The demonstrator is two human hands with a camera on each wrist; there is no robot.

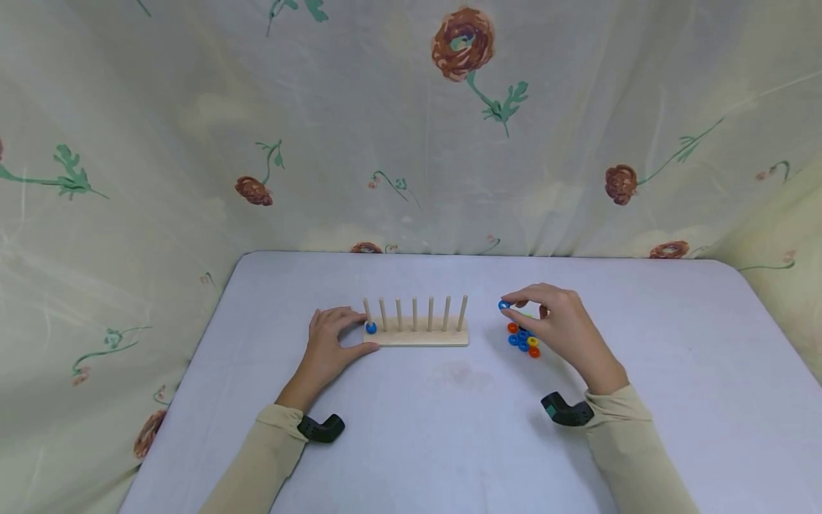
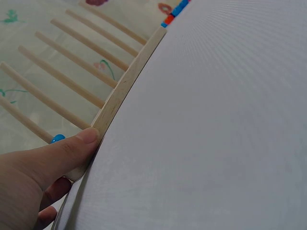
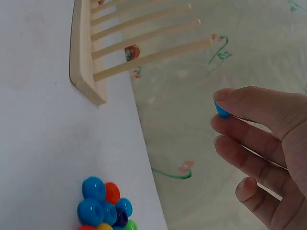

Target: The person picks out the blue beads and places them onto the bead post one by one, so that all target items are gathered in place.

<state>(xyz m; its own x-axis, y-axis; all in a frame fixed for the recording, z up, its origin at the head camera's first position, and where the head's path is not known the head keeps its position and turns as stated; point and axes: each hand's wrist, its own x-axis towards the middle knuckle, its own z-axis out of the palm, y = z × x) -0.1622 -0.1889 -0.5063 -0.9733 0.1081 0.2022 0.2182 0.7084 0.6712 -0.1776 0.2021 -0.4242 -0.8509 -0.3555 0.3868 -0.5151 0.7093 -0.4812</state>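
This looks like a curtained-off recording corner; whether it belongs to a home, a lab or an office cannot be told. Pale cloth (image 1: pixel 347 107) with printed brown flowers (image 1: pixel 446 53) and green stems (image 1: pixel 496 111) hangs behind the bench (image 1: pixel 417 428) and along its left and right sides, hiding the room. The bench has a plain whitish top with rounded far corners, and black devices (image 1: pixel 322 429) worn at both cuffs (image 1: pixel 280 420) suit a recording set-up.

Soft light casts faint shadows on the table (image 1: pixel 424 435) (both wrist views look dimmer).
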